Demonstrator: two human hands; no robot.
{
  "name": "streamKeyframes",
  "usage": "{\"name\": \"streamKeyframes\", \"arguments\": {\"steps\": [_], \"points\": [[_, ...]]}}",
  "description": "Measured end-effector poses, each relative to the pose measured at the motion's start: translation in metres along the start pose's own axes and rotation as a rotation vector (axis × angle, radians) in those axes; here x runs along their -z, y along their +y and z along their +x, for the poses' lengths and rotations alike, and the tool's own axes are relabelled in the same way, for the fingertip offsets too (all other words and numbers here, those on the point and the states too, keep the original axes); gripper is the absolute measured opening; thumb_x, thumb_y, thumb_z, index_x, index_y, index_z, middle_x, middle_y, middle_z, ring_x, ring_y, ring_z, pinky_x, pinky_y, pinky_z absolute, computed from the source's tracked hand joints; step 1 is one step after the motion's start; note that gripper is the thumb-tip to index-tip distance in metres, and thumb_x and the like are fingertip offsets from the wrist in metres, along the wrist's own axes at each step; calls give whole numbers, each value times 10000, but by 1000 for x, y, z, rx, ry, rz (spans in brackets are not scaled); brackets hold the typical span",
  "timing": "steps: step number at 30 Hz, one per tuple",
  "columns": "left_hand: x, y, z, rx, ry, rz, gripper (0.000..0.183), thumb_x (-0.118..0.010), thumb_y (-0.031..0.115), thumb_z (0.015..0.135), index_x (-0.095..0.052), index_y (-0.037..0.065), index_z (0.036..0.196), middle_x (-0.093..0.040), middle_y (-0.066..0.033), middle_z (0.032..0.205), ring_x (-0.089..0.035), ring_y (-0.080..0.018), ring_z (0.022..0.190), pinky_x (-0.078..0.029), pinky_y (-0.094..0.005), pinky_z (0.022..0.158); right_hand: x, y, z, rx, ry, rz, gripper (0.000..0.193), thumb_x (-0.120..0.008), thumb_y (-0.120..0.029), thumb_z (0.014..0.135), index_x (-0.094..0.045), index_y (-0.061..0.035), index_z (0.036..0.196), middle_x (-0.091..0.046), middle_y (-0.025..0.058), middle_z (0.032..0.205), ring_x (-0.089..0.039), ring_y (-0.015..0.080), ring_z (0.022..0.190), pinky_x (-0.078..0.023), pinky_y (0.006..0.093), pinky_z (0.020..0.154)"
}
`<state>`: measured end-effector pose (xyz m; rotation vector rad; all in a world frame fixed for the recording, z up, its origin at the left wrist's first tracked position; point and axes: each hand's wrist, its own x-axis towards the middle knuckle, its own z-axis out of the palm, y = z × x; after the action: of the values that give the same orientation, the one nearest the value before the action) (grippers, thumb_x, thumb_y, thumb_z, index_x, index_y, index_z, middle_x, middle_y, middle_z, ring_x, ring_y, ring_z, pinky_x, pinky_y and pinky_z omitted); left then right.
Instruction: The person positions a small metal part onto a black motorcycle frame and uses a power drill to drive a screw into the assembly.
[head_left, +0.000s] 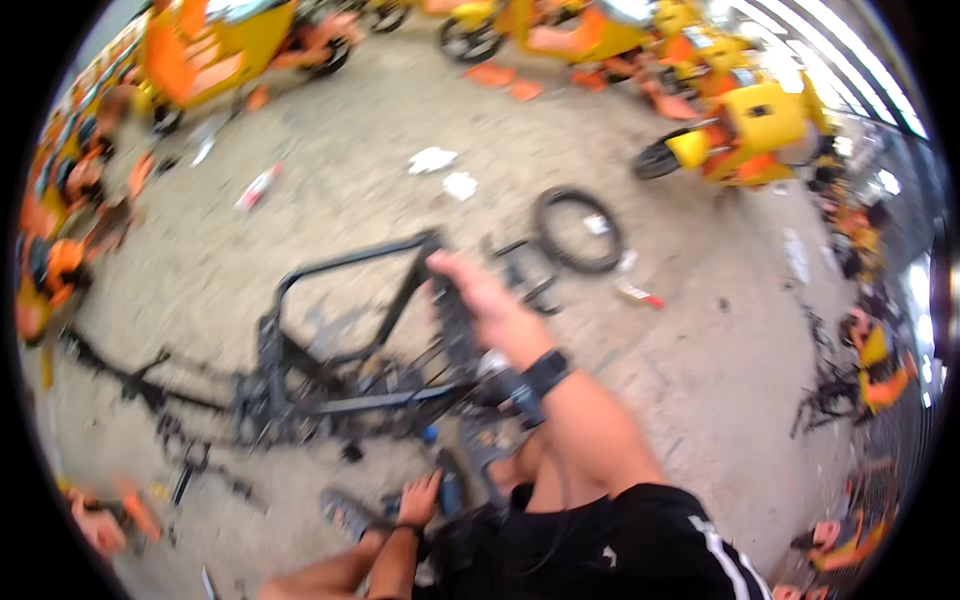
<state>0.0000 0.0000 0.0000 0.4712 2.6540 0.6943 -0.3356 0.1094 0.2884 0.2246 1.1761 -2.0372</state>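
A black metal scooter or motorbike frame stands in front of me on the concrete floor, its long narrow end stretching left. My right hand is closed round the upper right part of the frame, near its top corner. A black watch is on that wrist. Lower down, close to my body, my left hand is closed on or against a dark blue-grey tool; blur hides its exact kind. A small blue piece shows just under the frame.
A black tyre lies beyond the frame, beside dark metal parts. White scraps and a red-and-white item litter the floor. Yellow-orange scooters stand around the far side. My sandalled foot is beside the frame.
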Motion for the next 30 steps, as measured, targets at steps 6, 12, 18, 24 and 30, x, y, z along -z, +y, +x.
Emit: {"name": "streamKeyframes", "arguments": {"steps": [6, 12, 18, 24, 30], "points": [[-68, -26, 8, 98, -109, 198, 704, -574, 170, 787, -297, 117, 1431, -358, -141, 1434, -363, -342, 1289, -258, -551, 1060, 7, -44, -17, 65, 131, -48, 411, -654, -505, 782, -621, -95, 769, -597, 16, 656, -525, 126, 501, -419, 267, 460], [-45, -21, 6, 74, -117, 107, 593, -480, 116, 841, -316, 53, 1408, -382, -186, 1404, -376, -362, 1271, -293, -495, 1058, 16, -42, -15, 80, 122, -22, 438, -649, -515, 792, -611, -79, 790, -588, 10, 659, -525, 110, 508, -422, 246, 462], [8, -23, 27, 154, -269, -142, 270, -585, 145, 782, -617, 74, 1041, -624, -183, 961, -588, -375, 924, -477, -466, 788, 5, -44, -22, 27, 58, 59, 515, -672, -532, 769, -615, -29, 864, -586, 31, 651, -573, 142, 538, -492, 262, 511], [234, 102, 36, 45, -384, -422, 248, -617, 151, 821, -650, 33, 1037, -676, -169, 911, -653, -302, 863, -518, -387, 743, -6, -33, -33, 1, 71, 82, 467, -651, -505, 803, -613, -41, 836, -608, 54, 696, -581, 150, 580, -497, 270, 549], [408, 181, 29, -36, 220, -1347, 153, -566, 81, 900, -613, -64, 909, -644, -132, 708, -650, -217, 603, -531, -327, 546, 14, -47, -14, 83, 34, 43, 411, -637, -464, 828, -601, -57, 877, -635, 77, 772, -600, 172, 616, -516, 293, 574]]}}
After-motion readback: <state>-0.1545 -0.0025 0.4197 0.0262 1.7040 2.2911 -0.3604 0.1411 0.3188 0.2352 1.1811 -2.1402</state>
